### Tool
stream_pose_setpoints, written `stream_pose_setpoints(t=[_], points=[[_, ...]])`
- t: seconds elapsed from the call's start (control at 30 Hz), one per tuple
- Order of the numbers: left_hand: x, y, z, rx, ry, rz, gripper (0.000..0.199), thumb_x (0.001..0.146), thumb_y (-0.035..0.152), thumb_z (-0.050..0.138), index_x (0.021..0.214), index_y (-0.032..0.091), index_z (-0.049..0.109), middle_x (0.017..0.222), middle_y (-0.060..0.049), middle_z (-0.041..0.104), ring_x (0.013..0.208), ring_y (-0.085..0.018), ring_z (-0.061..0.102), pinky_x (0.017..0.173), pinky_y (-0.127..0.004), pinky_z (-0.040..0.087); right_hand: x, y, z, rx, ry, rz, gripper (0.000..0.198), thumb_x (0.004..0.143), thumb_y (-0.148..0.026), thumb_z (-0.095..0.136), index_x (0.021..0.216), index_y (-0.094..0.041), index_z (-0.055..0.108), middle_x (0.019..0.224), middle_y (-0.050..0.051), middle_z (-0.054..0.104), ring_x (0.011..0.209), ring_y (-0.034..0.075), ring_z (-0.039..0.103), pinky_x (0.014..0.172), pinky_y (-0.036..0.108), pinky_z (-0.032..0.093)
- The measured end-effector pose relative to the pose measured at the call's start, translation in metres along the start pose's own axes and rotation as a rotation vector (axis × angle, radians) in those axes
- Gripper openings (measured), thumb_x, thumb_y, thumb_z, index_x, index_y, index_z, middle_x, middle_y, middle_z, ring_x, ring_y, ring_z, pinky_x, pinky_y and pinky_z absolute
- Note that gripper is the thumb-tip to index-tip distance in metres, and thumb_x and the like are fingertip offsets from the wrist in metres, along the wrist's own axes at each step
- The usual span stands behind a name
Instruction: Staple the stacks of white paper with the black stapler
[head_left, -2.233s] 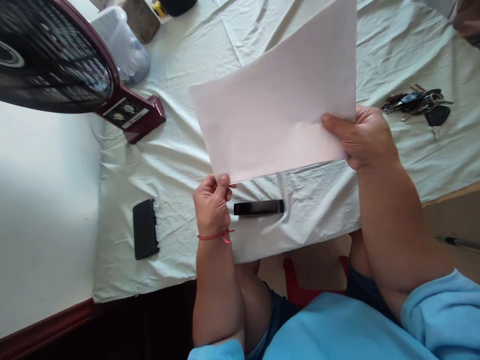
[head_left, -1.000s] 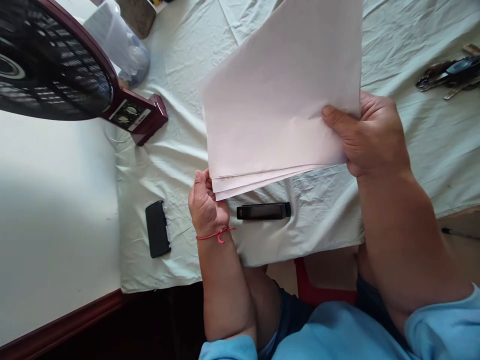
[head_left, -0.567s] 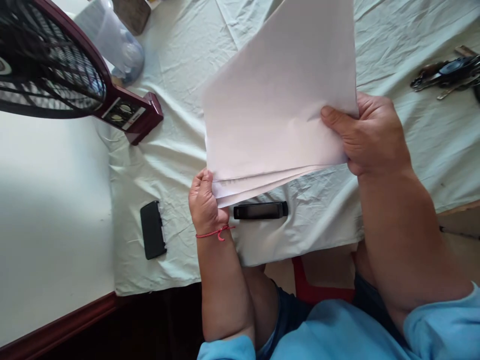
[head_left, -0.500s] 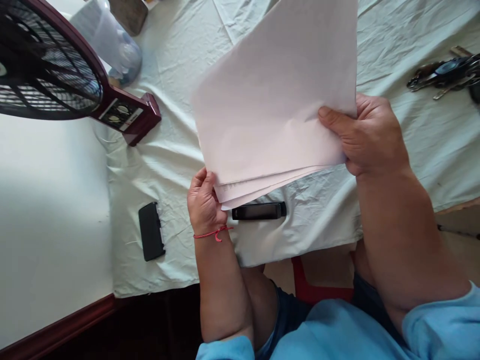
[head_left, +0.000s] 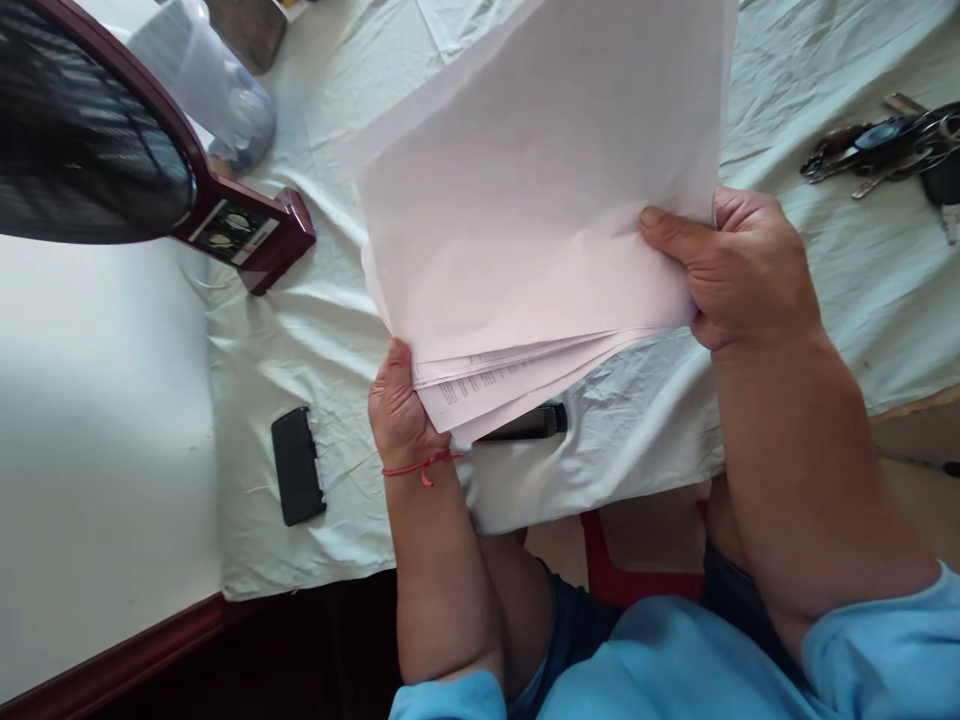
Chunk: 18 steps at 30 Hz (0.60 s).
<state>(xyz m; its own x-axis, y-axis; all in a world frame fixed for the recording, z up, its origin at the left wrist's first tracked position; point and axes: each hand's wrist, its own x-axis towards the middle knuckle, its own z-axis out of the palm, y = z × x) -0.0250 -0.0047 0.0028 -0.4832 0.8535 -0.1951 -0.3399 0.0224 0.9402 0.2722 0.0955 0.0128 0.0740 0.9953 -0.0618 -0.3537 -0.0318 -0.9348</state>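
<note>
Several white paper sheets (head_left: 540, 210) are held up above the cloth, their near edges fanned apart so that lines of print show on a lower one. My right hand (head_left: 746, 265) grips the right edge, thumb on top and fingers hidden underneath. At the near left corner is my left hand (head_left: 401, 405), its thumb up against the sheets' edge and its other fingers mostly out of sight behind them. It wears a red string bracelet (head_left: 421, 466) at the wrist. Partly covered by the sheets, a black stapler-like object (head_left: 525, 423) lies on the cloth.
A pale cloth (head_left: 630, 460) covers the table. On it lie a black phone case (head_left: 298, 466) at left and a bunch of keys (head_left: 885, 145) at right. A dark red fan (head_left: 247, 235) and a translucent container (head_left: 217, 85) stand at the upper left, near the white wall (head_left: 97, 430).
The near left corners of the sheets have spread further apart, baring more print. The stack reaches further left and covers more of the black object. My left hand has shifted slightly left.
</note>
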Motion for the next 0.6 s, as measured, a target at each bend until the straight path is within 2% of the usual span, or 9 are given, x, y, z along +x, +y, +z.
stream_pose_setpoints(t=[0.1, 0.2, 0.27, 0.33, 0.47, 0.6], points=[[0.005, -0.003, -0.007, 0.035, 0.036, 0.046, 0.053, 0.088, 0.063, 0.104, 0.113, 0.02, 0.085, 0.128, -0.014, 0.089, 0.143, -0.038, 0.077, 0.124, -0.055, 0.066, 0.0, 0.0, 0.001, 0.007, -0.015, -0.009, 0.03, 0.087, -0.028, 0.1, 0.103, -0.013, 0.079, 0.104, 0.0, 0.086, 0.093, 0.013, 0.081, 0.1, 0.035, 0.072], [0.014, -0.009, -0.018, 0.091, 0.137, 0.155, 0.052, 0.073, 0.058, 0.114, 0.091, 0.022, 0.081, 0.104, -0.005, 0.087, 0.109, -0.025, 0.083, 0.102, -0.037, 0.071, -0.001, 0.0, 0.003, 0.026, -0.028, -0.07, 0.035, 0.084, -0.034, 0.103, 0.105, -0.016, 0.082, 0.107, -0.001, 0.087, 0.097, 0.013, 0.082, 0.103, 0.033, 0.072], [0.02, -0.011, -0.024, 0.102, 0.172, 0.237, 0.055, 0.063, 0.053, 0.119, 0.087, 0.022, 0.079, 0.094, 0.001, 0.082, 0.094, -0.016, 0.078, 0.092, -0.027, 0.067, -0.002, 0.0, 0.005, 0.029, -0.049, -0.144, 0.031, 0.086, -0.034, 0.102, 0.105, -0.017, 0.085, 0.107, -0.001, 0.087, 0.1, 0.014, 0.082, 0.103, 0.033, 0.071], [0.024, -0.011, -0.027, 0.092, 0.174, 0.31, 0.056, 0.06, 0.046, 0.12, 0.09, 0.023, 0.079, 0.089, 0.005, 0.077, 0.085, -0.011, 0.071, 0.087, -0.022, 0.061, -0.004, 0.0, 0.008, 0.022, -0.081, -0.242, 0.024, 0.09, -0.033, 0.1, 0.104, -0.019, 0.087, 0.106, -0.001, 0.087, 0.1, 0.014, 0.082, 0.104, 0.033, 0.07], [0.023, -0.004, -0.026, 0.073, 0.127, 0.44, 0.052, 0.066, 0.03, 0.113, 0.094, 0.026, 0.07, 0.083, 0.008, 0.063, 0.078, -0.01, 0.06, 0.08, -0.023, 0.052, -0.009, -0.004, 0.011, 0.002, -0.126, -0.388, 0.014, 0.094, -0.029, 0.097, 0.105, -0.022, 0.089, 0.101, -0.003, 0.084, 0.099, 0.014, 0.078, 0.111, 0.036, 0.068], [0.023, 0.004, -0.028, 0.074, 0.121, 0.518, 0.047, 0.063, 0.023, 0.102, 0.087, 0.024, 0.062, 0.088, 0.006, 0.06, 0.082, -0.012, 0.056, 0.086, -0.029, 0.051, -0.015, -0.014, 0.006, -0.087, -0.182, -0.334, 0.026, 0.09, -0.043, 0.1, 0.092, -0.022, 0.085, 0.097, -0.002, 0.08, 0.097, 0.016, 0.075, 0.104, 0.035, 0.07]])
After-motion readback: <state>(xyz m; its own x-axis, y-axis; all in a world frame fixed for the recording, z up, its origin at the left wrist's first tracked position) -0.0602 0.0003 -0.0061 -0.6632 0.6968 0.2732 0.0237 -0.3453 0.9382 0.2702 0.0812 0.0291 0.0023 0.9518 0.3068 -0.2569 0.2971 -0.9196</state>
